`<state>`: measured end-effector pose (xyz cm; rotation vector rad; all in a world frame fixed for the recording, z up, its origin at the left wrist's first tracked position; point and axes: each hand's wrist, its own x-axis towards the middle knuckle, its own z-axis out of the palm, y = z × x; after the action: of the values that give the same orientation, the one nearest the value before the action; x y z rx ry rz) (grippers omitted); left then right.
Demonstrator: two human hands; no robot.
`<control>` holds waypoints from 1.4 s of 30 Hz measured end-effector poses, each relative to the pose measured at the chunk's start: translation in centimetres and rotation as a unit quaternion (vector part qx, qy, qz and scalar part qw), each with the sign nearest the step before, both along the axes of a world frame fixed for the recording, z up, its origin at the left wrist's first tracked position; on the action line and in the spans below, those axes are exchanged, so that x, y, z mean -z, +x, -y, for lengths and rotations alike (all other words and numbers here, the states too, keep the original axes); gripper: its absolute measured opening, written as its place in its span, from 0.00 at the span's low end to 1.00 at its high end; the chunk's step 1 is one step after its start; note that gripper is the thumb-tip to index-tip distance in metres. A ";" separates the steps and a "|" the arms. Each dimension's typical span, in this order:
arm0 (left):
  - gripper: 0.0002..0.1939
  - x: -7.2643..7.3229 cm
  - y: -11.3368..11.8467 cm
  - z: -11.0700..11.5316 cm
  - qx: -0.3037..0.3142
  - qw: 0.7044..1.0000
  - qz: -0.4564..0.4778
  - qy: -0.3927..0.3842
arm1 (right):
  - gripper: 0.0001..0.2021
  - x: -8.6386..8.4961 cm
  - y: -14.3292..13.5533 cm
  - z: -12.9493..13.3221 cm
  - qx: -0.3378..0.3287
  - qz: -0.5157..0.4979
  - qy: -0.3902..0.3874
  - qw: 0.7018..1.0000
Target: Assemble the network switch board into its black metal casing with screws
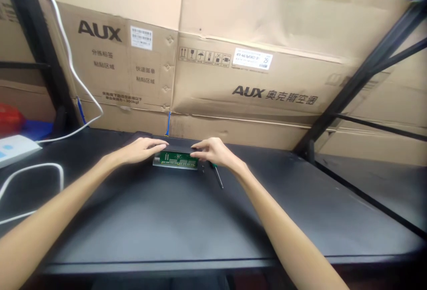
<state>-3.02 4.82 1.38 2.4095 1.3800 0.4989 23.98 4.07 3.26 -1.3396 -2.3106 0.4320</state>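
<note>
A green circuit board [179, 159] sits in a shallow housing with a pale front edge [175, 167], toward the back of the black table. Above the board is a dark flat cover [178, 147], lifted along its front so the board shows. My left hand [142, 150] grips the cover's left end, fingers stretched over it and thumb underneath. At the opposite end, my right hand [215, 152] pinches the cover between thumb and fingers. Close by the right hand lies a screwdriver [218, 176], its green handle partly hidden behind the hand. Tiny dark bits, perhaps screws [203, 168], lie beside the housing.
Large cardboard boxes [247, 76] form a wall behind the black table [167, 219]. A white power strip [18, 150] and its white cable [71, 65] are at the left. Black metal braces [363, 76] slant down at both sides. A blurred red object [10, 118] stands far left.
</note>
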 end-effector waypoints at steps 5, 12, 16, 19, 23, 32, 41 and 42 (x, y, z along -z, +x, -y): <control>0.31 -0.3 -0.3 0.0 0.013 1.000 -0.009 -0.023 | 0.15 -0.9 -0.4 0.8 0.003 0.100 0.063 0.993; 0.32 -1.1 -0.5 0.8 0.012 0.996 -0.029 -0.082 | 0.11 -1.2 -1.0 2.2 0.022 0.174 0.063 0.982; 0.34 -0.6 -0.8 0.5 0.020 0.996 -0.056 -0.070 | 0.11 -1.4 -1.2 2.7 0.025 0.209 0.046 0.976; 0.36 -0.4 -0.9 0.4 0.029 0.995 -0.071 -0.065 | 0.14 -1.4 -1.2 2.8 0.021 0.215 0.044 0.975; 0.34 -0.6 -0.5 0.7 0.040 0.993 -0.093 -0.065 | 0.17 -1.0 -1.3 2.7 0.012 0.224 0.041 0.974; 0.34 -0.6 -0.2 0.8 0.025 0.993 -0.104 -0.054 | 0.19 -0.8 -1.4 2.6 0.006 0.237 0.023 0.971; 0.33 -0.5 -0.4 0.6 0.034 0.990 -0.131 -0.033 | 0.32 -0.2 -0.3 1.8 -0.008 0.197 0.010 0.980; 0.33 -0.4 -0.4 0.6 0.035 0.990 -0.132 -0.032 | 0.33 -0.1 -0.3 1.7 -0.012 0.195 0.001 0.981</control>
<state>-3.44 4.22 1.81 2.5302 1.3843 0.1168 23.72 2.41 3.37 -1.5065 -2.6411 0.1849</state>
